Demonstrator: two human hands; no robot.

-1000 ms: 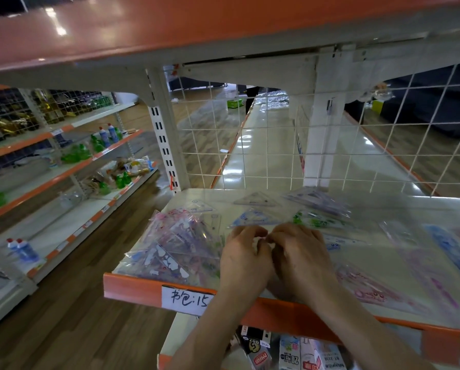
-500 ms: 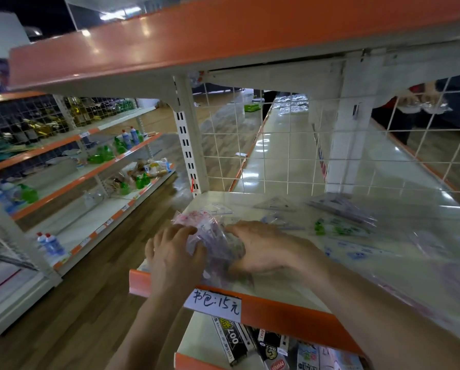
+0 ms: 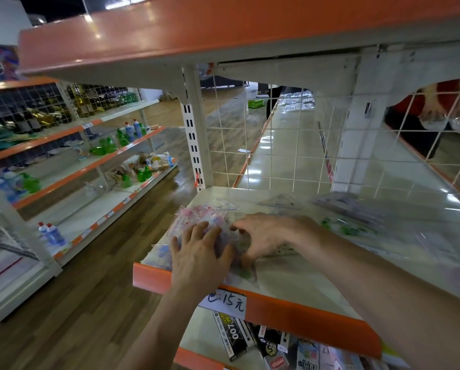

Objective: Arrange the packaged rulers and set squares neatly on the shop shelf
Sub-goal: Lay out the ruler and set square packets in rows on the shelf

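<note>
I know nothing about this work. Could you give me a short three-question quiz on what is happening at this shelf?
1. True or false: the left hand lies with fingers spread on top of the pile of packets.
2. Pick one: which number does the handwritten label on the shelf's orange edge show? A) 15 B) 50 C) 7
3. Fill the gap: the right hand meets the pile from its ___ side.

Key: 1 true. 2 A. 3 right.
</note>
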